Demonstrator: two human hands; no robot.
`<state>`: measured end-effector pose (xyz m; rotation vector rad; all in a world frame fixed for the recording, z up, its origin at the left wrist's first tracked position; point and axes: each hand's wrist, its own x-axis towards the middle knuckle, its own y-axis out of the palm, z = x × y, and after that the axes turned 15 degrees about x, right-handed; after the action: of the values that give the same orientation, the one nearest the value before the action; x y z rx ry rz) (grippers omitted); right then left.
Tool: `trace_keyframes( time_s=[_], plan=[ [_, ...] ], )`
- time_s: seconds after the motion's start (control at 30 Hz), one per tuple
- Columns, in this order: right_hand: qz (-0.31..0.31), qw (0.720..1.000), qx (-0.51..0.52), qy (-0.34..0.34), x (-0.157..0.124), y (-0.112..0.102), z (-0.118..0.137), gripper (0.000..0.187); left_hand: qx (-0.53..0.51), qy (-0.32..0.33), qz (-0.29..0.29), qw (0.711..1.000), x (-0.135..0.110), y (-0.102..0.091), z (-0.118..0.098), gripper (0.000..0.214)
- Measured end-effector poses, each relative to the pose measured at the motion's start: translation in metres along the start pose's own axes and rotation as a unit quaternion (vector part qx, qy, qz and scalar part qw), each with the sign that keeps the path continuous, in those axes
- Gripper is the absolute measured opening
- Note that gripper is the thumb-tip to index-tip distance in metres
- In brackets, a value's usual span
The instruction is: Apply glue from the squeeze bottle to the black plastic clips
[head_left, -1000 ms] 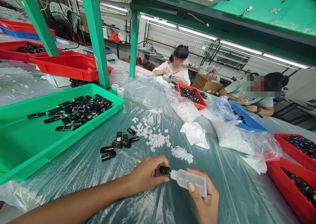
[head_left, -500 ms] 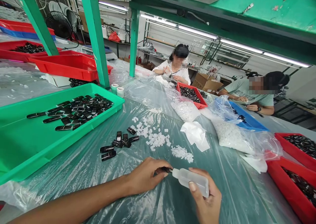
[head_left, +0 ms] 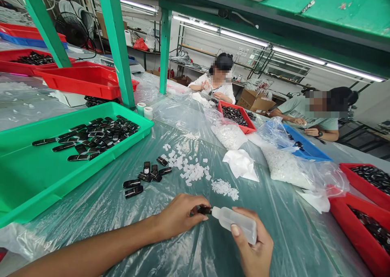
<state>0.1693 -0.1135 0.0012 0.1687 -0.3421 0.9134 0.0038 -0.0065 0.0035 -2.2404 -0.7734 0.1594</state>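
**Bottle tip at the black piece: slip and stray-liquid risks**

Clock centred on the black piece [head_left: 203, 210], 12 pointing away from the wearer.

The left hand [head_left: 180, 217], at 9, is pinching that piece between thumb and forefinger. The right hand [head_left: 257, 249], at 4, is gripping a translucent squeeze bottle [head_left: 234, 223], its tip aiming at the piece's free end. Whether the tip is touching, or anything is flowing: cannot tell.

Risks (judged): fingers are covering most of the piece, so a small grip area could be letting it twist if the tip is pushing. Uneven squeezing could be flooding the end or wetting the left fingertips. Wrinkled plastic sheeting [head_left: 170, 260] is lying below; drips could be collecting in its folds.

Finer white bits [head_left: 224, 189] are lying between 1 and 2; a stray drip could be clumping them. Larger white chips [head_left: 195, 173] are spreading between 11 and 12, loose black pieces [head_left: 154, 173] at 10; a sweeping wrist could be mixing these.

Farther, between 9 and 10, a green tray [head_left: 24, 167] is holding more black pieces.
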Motion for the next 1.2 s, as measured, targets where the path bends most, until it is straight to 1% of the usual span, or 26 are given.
trace_keyframes(
  time_s=[0.17, 0.27, 0.33, 0.47, 0.57, 0.67, 0.77, 0.93, 1.07, 1.13, 1.2],
  plan=[
    [0.005, 1.0, 0.02, 0.023, 0.001, 0.0, 0.002, 0.029, 0.006, 0.001, 0.003, 1.0, -0.001, 0.0, -0.001, 0.019],
    [0.001, 0.999, 0.013, 0.029, 0.001, 0.001, 0.003, 0.03, 0.009, 0.0, 0.005, 1.0, -0.001, -0.001, -0.002, 0.019],
    [-0.001, 1.0, -0.002, 0.01, 0.001, 0.001, 0.002, 0.029, 0.015, 0.0, 0.004, 1.0, 0.0, -0.002, -0.002, 0.017],
    [0.017, 0.998, -0.031, -0.046, 0.0, -0.001, -0.001, 0.026, 0.031, 0.008, -0.001, 0.999, 0.0, -0.002, -0.003, 0.014],
    [0.008, 0.998, -0.044, -0.045, -0.001, -0.001, -0.001, 0.025, 0.045, 0.016, -0.009, 0.999, 0.0, -0.001, -0.002, 0.013],
    [-0.002, 0.999, -0.04, -0.013, -0.001, 0.0, 0.003, 0.027, 0.06, 0.028, -0.019, 0.998, -0.001, 0.001, -0.001, 0.013],
    [-0.004, 0.999, -0.014, 0.037, 0.001, 0.001, 0.006, 0.03, 0.062, 0.024, -0.024, 0.998, -0.001, 0.001, 0.0, 0.017],
    [-0.002, 0.991, 0.07, 0.115, 0.005, -0.001, -0.002, 0.033, 0.002, -0.002, -0.024, 1.0, 0.001, 0.0, -0.001, 0.018],
    [0.011, 0.965, 0.174, 0.196, 0.009, -0.002, -0.015, 0.037, -0.078, -0.013, -0.025, 0.997, 0.003, 0.001, -0.001, 0.017],
    [-0.001, 0.949, 0.222, 0.224, 0.011, 0.0, -0.017, 0.037, -0.118, -0.026, -0.024, 0.992, 0.003, 0.001, -0.001, 0.017],
    [-0.017, 0.939, 0.252, 0.235, 0.012, 0.001, -0.017, 0.035, -0.149, -0.038, -0.02, 0.988, 0.003, 0.001, -0.001, 0.018]
  ],
)
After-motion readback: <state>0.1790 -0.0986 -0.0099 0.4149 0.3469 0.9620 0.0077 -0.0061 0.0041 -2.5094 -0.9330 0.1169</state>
